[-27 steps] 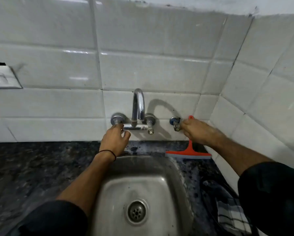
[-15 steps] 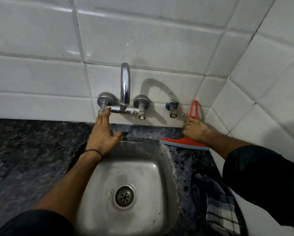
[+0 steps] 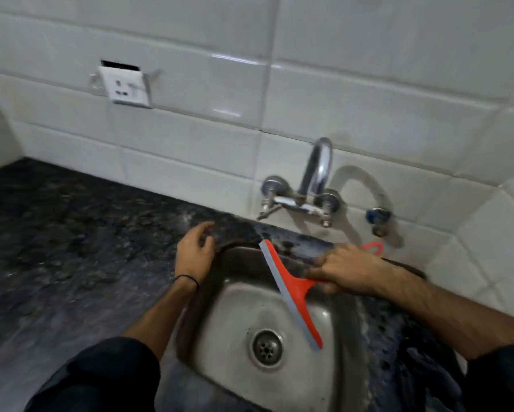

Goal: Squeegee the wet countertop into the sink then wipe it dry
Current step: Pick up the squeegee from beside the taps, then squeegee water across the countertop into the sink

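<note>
A person stands at a dark speckled stone surface (image 3: pixel 71 248) with a steel sink (image 3: pixel 234 298) set into its right end, below a white tiled wall. The right hand (image 3: pixel 351 272) is closed around the handle of a red squeegee (image 3: pixel 291 292), held above the sink bowl. The squeegee's long blade, red with a pale grey rubber edge, runs from the sink's back rim toward its front right, crossing just right of the drain (image 3: pixel 266 347). Its handle points right, into the grip, and a red hanging loop shows beyond the knuckles.

The left hand (image 3: pixel 194 251) holds nothing, fingers loosely apart, at the sink's back-left corner. It is the hand nearer the open stretch of surface, which lies to the left of the blade. Judging by this, the blade must travel left across the sink before it can pull water back. Motion blur hides whether the surface is wet. A dark checked cloth (image 3: pixel 422 370) lies near the front right edge.
</note>
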